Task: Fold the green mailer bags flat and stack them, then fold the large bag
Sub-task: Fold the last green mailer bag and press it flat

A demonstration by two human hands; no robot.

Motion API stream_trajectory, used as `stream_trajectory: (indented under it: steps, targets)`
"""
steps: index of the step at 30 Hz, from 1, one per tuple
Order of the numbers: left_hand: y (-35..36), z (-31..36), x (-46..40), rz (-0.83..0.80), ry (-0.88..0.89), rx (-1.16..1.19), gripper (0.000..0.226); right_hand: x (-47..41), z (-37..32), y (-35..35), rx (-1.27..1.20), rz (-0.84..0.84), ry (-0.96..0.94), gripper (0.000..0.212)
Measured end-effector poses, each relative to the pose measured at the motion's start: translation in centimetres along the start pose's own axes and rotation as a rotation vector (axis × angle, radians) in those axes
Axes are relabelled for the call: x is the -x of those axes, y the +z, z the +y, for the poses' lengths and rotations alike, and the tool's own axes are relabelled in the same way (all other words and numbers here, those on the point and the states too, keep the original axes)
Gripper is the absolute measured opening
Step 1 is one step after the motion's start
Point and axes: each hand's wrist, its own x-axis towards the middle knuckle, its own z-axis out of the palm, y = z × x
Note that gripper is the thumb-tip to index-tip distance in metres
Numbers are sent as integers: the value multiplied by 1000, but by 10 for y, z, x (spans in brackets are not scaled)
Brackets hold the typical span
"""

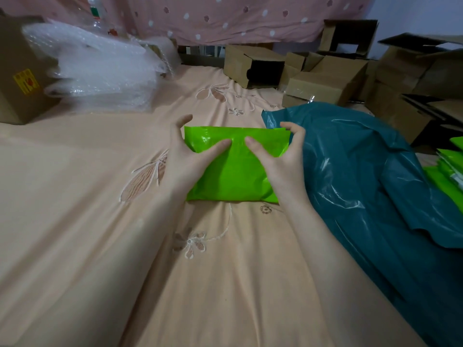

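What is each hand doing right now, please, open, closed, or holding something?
Left hand: grips the left end of the green mailer bag, thumb on top.
Right hand: grips the same bag's right end, thumb on top.

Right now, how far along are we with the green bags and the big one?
Done: some green bags lie stacked at the right edge. In hand: the left hand and right hand grip a green bag on the bedsheet, thumbs pressing its top. Left: adding it to the stack, then folding the teal bag, which lies crumpled and unfolded.
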Motion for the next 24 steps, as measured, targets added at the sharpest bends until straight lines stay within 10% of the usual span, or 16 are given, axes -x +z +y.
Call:
stream_trajectory:
  steps: [16,24]
  targets:
    - [-3,-13,-1,-71,-68,-262,68,-5,14,-5,232,-96,111,61]
    - [-7,-24,-5,-36,209,-581,38,-4,18,-7,580,-68,-201,39]
